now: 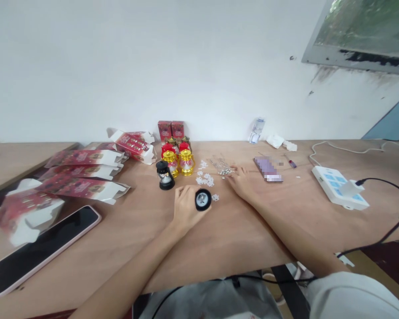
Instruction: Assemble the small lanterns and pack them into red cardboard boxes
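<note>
- I see a light brown wooden table running up to a white wall; everything sits on it.
- Long black phone in a pink case, face up, near the left edge.
- Flattened red-and-white cardboard boxes stacked just behind the phone.
- White rectangular power strip far right, black cable plugged in.
- Left hand at table centre, fingers closed around a small black round plastic cap; cap is tipped up towards the camera, low over the table.
- Right hand palm down, fingers stretched out flat, clamped on nothing; its tips reach a pile of tiny silver metal parts.
- Gold and red toy lanterns clustered behind the left hand; one black toy lantern upright just in front of them.
- Scattered small white plastic bits between the lanterns and the right hand, one just beside the cap.
</note>
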`<action>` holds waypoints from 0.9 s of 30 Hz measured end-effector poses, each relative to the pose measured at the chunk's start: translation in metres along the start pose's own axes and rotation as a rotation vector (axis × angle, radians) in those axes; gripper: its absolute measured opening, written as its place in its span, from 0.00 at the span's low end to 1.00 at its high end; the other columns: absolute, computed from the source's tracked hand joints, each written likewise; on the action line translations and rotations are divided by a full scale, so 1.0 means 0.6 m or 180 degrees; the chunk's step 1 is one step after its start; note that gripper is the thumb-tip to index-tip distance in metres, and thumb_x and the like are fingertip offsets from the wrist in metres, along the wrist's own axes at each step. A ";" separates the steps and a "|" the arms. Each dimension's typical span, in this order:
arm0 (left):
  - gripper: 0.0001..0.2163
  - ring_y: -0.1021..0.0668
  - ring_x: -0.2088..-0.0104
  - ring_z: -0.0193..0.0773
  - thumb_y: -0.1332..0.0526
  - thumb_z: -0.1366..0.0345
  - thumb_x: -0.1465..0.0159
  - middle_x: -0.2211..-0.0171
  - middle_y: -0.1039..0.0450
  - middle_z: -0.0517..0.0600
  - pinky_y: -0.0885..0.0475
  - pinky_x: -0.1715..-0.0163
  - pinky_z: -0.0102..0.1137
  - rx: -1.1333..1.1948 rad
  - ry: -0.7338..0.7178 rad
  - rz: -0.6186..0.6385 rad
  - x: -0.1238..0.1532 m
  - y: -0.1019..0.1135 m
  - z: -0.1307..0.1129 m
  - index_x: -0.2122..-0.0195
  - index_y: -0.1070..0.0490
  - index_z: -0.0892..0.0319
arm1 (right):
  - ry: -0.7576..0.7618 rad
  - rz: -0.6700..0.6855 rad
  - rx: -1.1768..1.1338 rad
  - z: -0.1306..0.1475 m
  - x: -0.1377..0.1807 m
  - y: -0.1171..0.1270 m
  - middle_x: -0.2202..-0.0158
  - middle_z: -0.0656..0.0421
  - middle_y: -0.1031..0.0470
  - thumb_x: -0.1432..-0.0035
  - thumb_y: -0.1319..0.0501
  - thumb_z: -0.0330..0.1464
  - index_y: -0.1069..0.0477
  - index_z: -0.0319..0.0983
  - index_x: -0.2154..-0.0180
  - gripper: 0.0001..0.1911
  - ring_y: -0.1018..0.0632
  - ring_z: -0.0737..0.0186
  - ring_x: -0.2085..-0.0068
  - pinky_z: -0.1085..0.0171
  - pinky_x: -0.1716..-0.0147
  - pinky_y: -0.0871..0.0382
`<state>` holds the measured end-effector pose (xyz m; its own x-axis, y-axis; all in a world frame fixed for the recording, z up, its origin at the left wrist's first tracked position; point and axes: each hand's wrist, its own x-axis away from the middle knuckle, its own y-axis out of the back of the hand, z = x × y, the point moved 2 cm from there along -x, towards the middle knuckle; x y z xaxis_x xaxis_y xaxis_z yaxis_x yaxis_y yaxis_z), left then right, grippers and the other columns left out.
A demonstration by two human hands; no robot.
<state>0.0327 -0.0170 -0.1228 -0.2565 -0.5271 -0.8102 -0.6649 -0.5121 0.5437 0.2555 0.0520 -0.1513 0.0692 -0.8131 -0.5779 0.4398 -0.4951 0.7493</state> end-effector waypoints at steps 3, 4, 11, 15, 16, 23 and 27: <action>0.13 0.23 0.64 0.42 0.38 0.67 0.48 0.66 0.25 0.49 0.36 0.61 0.37 -0.0020 0.0052 -0.0025 0.000 0.000 0.001 0.62 0.37 0.56 | 0.0107 -0.0692 -0.0815 0.046 0.021 0.020 0.54 0.52 0.32 0.40 0.43 0.32 0.27 0.40 0.67 0.07 0.27 0.57 0.55 0.53 0.52 0.33; 0.13 0.23 0.64 0.42 0.38 0.67 0.48 0.66 0.25 0.49 0.36 0.61 0.37 -0.0027 0.0057 -0.0035 -0.001 0.000 0.001 0.62 0.37 0.57 | 0.0189 -0.0841 -0.1104 0.066 0.032 0.028 0.54 0.52 0.33 0.40 0.44 0.32 0.27 0.41 0.65 0.07 0.27 0.58 0.55 0.54 0.52 0.32; 0.11 0.23 0.64 0.42 0.39 0.62 0.43 0.66 0.25 0.50 0.36 0.62 0.37 -0.0010 -0.0026 0.0005 0.000 0.000 -0.001 0.62 0.37 0.57 | 0.0882 -0.0609 -0.1580 0.173 0.084 0.058 0.56 0.55 0.34 0.41 0.42 0.30 0.28 0.43 0.65 0.04 0.28 0.61 0.56 0.57 0.55 0.29; 0.10 0.23 0.65 0.42 0.40 0.61 0.42 0.66 0.25 0.51 0.36 0.61 0.37 -0.0029 -0.0153 0.0008 -0.001 0.002 -0.004 0.62 0.38 0.57 | 0.0909 -0.0651 -0.1529 0.174 0.083 0.054 0.56 0.54 0.35 0.41 0.42 0.29 0.29 0.42 0.66 0.04 0.28 0.61 0.55 0.58 0.55 0.29; 0.10 0.23 0.65 0.42 0.40 0.61 0.42 0.66 0.25 0.51 0.36 0.61 0.37 -0.0018 -0.0190 0.0016 -0.001 0.002 -0.005 0.62 0.38 0.57 | 0.0900 -0.0647 -0.1550 0.173 0.082 0.053 0.56 0.54 0.35 0.42 0.42 0.29 0.29 0.42 0.66 0.04 0.28 0.61 0.55 0.58 0.55 0.29; 0.10 0.23 0.64 0.43 0.41 0.63 0.42 0.65 0.24 0.52 0.37 0.60 0.38 -0.0043 -0.0240 0.0057 -0.001 0.003 -0.005 0.60 0.37 0.57 | 0.0828 -0.0736 -0.1870 0.173 0.086 0.053 0.59 0.56 0.33 0.42 0.42 0.29 0.29 0.43 0.66 0.04 0.26 0.61 0.57 0.57 0.55 0.29; 0.10 0.23 0.64 0.42 0.41 0.63 0.42 0.65 0.24 0.52 0.37 0.60 0.37 -0.0024 -0.0212 0.0030 -0.002 0.004 -0.005 0.61 0.38 0.57 | 0.0912 -0.0870 -0.1714 0.174 0.088 0.059 0.60 0.56 0.33 0.42 0.42 0.29 0.30 0.43 0.65 0.04 0.26 0.61 0.58 0.57 0.56 0.28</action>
<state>0.0336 -0.0196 -0.1199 -0.3090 -0.4858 -0.8176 -0.6570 -0.5126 0.5528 0.1814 -0.0401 -0.1217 0.0942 -0.5297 -0.8429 0.8558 -0.3895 0.3404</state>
